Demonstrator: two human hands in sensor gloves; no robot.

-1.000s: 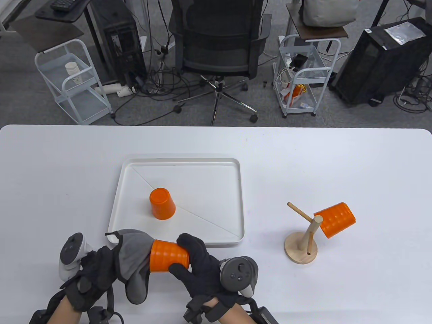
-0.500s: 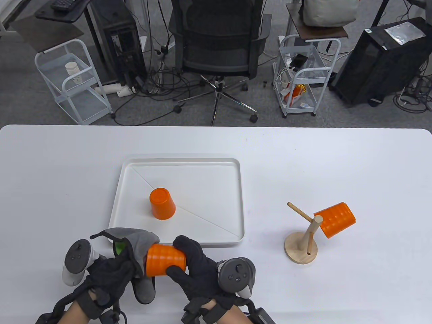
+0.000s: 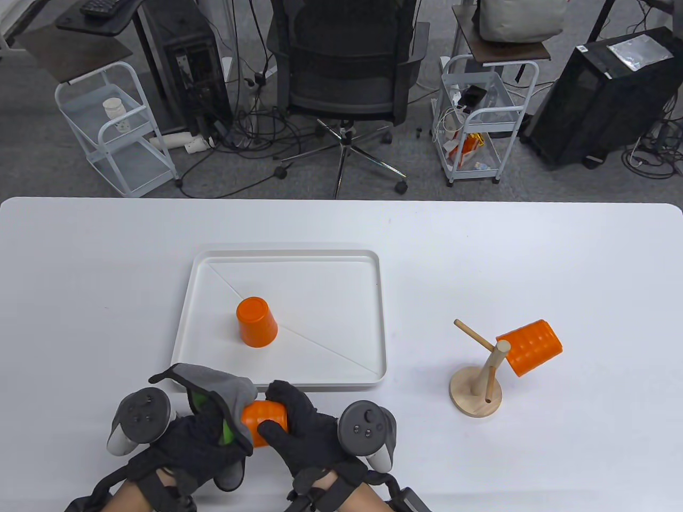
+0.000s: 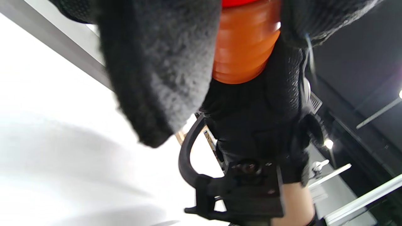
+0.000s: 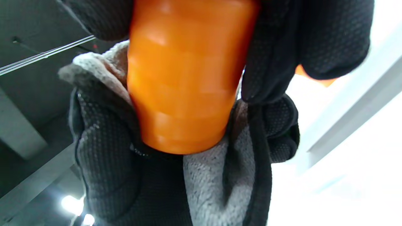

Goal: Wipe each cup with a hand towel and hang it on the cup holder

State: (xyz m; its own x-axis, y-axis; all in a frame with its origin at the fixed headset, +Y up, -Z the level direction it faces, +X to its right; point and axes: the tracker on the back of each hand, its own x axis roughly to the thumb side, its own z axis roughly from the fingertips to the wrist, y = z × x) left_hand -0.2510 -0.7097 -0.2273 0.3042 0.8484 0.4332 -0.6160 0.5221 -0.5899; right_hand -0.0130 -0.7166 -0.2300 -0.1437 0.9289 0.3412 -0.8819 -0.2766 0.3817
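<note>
1. Risk of slip: ribbed orange cup [image 3: 267, 421] held lying sideways above the table's near edge, clamped only by right hand [image 3: 301, 432] fingers curled round its closed end; hard twisting with the towel could roll it out of that grip
2. Risk of snag: loose flap of grey hand towel [image 3: 224, 389] hanging under the left hand [image 3: 187, 448]; could drag on the white tray [image 3: 373, 320] rim just beyond, or get carried along toward the cup holder [image 3: 476, 392]
3. Risk at hanging: one cup [image 3: 529, 346] already on the right peg, leaning out; a bump while fitting the next onto the free peg could tip the light wooden stand
4. Left hand closed round the towel, wrapped over the cup's open end, pressed close against the right
5. Cup look: glossy orange plastic, ringed with ridges, tapered; another cup [image 3: 256, 322] upside down in the tray, untouched
</note>
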